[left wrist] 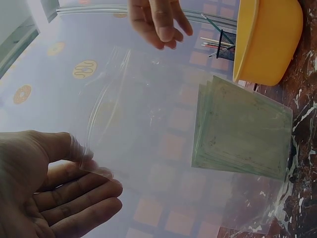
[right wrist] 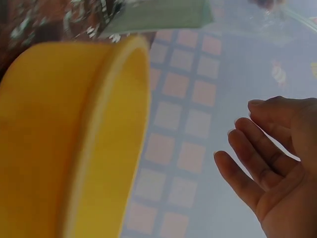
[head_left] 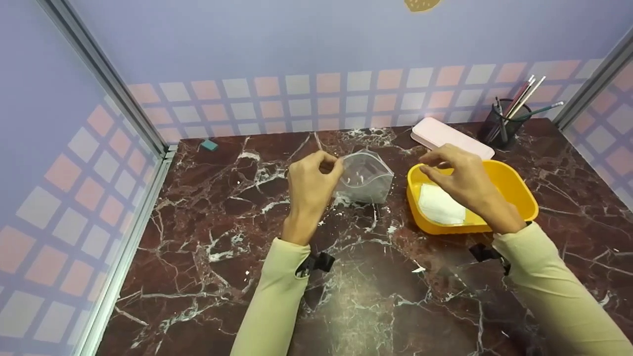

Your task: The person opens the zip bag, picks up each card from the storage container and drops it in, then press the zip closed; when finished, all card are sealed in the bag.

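Observation:
My left hand [head_left: 311, 188] pinches the top edge of a clear zip bag [head_left: 363, 180] between thumb and fingers. The bag stands upright over the table with its mouth parted. In the left wrist view, several flat greenish square packets [left wrist: 242, 131] lie stacked inside the bag. My right hand [head_left: 457, 173] hovers over the left part of a yellow plastic basin [head_left: 526, 202], fingers loosely bent. Nothing shows between its fingers in the right wrist view, where the thumb stands apart from the lower fingers. A white folded square packet [head_left: 441, 204] lies in the basin.
Behind the basin is a pale pink case [head_left: 452, 137], beside a black mesh pen cup [head_left: 502, 123] with several pencils. A small teal block [head_left: 209, 145] lies at the back left of the dark marbled table [head_left: 198, 277]. Patterned walls enclose the back and sides.

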`<action>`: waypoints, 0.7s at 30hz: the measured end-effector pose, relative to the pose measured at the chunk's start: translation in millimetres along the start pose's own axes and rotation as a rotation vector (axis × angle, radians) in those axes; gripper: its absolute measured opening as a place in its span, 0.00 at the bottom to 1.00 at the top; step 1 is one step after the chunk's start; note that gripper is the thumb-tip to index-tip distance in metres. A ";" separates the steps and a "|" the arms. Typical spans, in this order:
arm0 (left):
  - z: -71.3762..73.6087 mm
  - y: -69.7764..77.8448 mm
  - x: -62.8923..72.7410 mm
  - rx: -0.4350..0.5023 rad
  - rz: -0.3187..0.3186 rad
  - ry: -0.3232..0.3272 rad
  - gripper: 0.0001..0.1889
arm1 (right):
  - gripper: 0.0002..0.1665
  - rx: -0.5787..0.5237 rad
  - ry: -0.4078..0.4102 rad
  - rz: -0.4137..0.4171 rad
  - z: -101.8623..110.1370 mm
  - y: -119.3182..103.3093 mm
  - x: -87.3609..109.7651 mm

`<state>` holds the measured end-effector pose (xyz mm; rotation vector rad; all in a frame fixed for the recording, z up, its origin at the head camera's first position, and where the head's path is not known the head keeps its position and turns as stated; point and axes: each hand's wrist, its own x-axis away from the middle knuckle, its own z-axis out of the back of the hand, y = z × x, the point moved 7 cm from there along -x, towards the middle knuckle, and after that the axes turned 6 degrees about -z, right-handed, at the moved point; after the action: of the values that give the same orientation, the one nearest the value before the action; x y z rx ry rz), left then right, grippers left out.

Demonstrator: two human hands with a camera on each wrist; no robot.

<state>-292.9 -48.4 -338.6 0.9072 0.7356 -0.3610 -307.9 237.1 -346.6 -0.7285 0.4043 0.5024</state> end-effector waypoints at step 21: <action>1.1 0.1 0.8 -0.019 -0.005 0.002 0.06 | 0.18 0.143 -0.328 -0.282 -31.7 91.9 23.5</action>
<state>-291.8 -49.3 -338.7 0.8880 0.7426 -0.3571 -346.2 280.0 -428.5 -0.5413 0.0280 0.3144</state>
